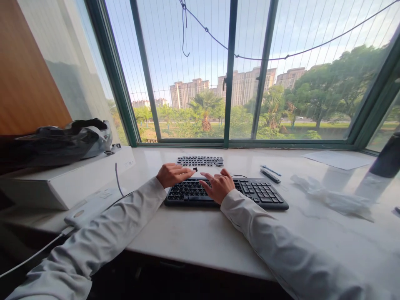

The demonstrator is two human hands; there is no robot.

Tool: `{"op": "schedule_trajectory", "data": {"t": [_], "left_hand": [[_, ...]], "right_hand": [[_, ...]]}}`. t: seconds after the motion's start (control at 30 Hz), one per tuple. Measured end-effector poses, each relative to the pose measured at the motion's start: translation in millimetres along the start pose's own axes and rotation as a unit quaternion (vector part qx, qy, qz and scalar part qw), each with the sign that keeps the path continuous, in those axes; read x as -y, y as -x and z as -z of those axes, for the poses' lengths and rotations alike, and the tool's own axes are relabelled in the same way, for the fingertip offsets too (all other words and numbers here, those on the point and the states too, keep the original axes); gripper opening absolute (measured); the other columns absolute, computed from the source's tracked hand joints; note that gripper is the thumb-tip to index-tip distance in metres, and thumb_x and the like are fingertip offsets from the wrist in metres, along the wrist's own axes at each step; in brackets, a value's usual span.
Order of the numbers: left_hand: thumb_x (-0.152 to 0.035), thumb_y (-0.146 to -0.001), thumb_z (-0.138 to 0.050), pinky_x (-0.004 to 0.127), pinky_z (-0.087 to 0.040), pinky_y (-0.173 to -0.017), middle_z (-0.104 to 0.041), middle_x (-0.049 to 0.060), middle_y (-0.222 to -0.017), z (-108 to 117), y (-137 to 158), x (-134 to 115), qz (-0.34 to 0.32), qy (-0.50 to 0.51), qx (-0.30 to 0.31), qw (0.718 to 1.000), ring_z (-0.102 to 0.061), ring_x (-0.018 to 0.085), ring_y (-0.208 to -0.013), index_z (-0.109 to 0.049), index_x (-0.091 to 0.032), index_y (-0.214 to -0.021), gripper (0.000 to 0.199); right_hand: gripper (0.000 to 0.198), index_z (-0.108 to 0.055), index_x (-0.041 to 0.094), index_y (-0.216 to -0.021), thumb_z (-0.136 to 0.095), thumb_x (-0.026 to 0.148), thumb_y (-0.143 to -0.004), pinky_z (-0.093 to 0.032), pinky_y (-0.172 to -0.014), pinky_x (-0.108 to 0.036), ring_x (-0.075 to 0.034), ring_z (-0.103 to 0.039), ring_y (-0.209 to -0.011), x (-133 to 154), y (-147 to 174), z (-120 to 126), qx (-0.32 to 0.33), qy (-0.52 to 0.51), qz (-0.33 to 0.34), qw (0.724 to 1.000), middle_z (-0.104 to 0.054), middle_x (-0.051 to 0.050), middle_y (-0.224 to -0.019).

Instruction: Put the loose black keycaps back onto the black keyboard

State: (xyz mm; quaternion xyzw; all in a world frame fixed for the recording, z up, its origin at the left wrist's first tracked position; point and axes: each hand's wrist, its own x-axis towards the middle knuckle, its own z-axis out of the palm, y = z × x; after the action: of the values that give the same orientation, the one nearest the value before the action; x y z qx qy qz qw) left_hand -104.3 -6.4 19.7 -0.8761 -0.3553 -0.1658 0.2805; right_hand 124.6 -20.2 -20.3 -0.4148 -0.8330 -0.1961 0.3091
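Observation:
A black keyboard lies on the white tabletop, its number pad at the right. My left hand is above its far left part, with a small black keycap pinched at the fingertips. Over the middle of the keyboard is my right hand, fingers apart and nothing visible in them; its fingertips point toward the left hand. Behind the keyboard, rows of loose black keycaps are laid out in keyboard order. Both hands hide part of the keys beneath them.
Right of the keyboard are a dark pen-like tool, a blue stick and a crumpled clear plastic bag. A white power strip and a white box stand left. A dark bottle and paper sit far right.

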Motion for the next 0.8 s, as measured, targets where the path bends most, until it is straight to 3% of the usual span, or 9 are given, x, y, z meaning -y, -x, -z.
{"op": "schedule_trajectory", "data": {"t": [0.37, 0.6, 0.8], "left_hand": [[-0.025, -0.091, -0.043, 0.022, -0.032, -0.045, -0.071, -0.004, -0.098, 1.1, 12.5, -9.3, -0.126, 0.041, -0.080, 0.988, -0.051, 0.004, -0.053, -0.063, -0.036, -0.107, 0.028], [-0.034, -0.091, -0.043, 0.020, -0.036, -0.051, -0.071, -0.002, -0.097, 1.2, 13.7, -10.7, -0.099, 0.068, -0.053, 0.991, -0.058, 0.006, -0.060, -0.065, -0.035, -0.106, 0.027], [-0.043, -0.086, -0.050, 0.019, -0.043, -0.063, -0.071, -0.003, -0.100, -2.8, 12.6, -14.8, -0.022, 0.116, -0.073, 0.990, -0.066, 0.009, -0.075, -0.065, -0.036, -0.108, 0.028]], "right_hand": [[0.037, -0.062, 0.030, -0.113, -0.038, 0.047, -0.091, -0.024, -0.077, -0.029, -0.011, -0.055, -0.056, -2.2, 0.0, -4.1, -0.051, -0.025, 0.029, 0.998, -0.065, -0.001, -0.058], [0.034, -0.065, 0.030, -0.107, -0.039, 0.046, -0.092, -0.024, -0.076, -0.029, -0.010, -0.054, -0.055, -6.2, 1.2, -6.2, -0.045, -0.057, 0.046, 0.996, -0.066, 0.001, -0.059], [0.034, -0.066, 0.029, -0.109, -0.040, 0.042, -0.092, -0.025, -0.073, -0.029, -0.009, -0.052, -0.053, -7.5, 1.9, -8.6, -0.021, -0.079, 0.083, 0.993, -0.067, -0.001, -0.062]]}}
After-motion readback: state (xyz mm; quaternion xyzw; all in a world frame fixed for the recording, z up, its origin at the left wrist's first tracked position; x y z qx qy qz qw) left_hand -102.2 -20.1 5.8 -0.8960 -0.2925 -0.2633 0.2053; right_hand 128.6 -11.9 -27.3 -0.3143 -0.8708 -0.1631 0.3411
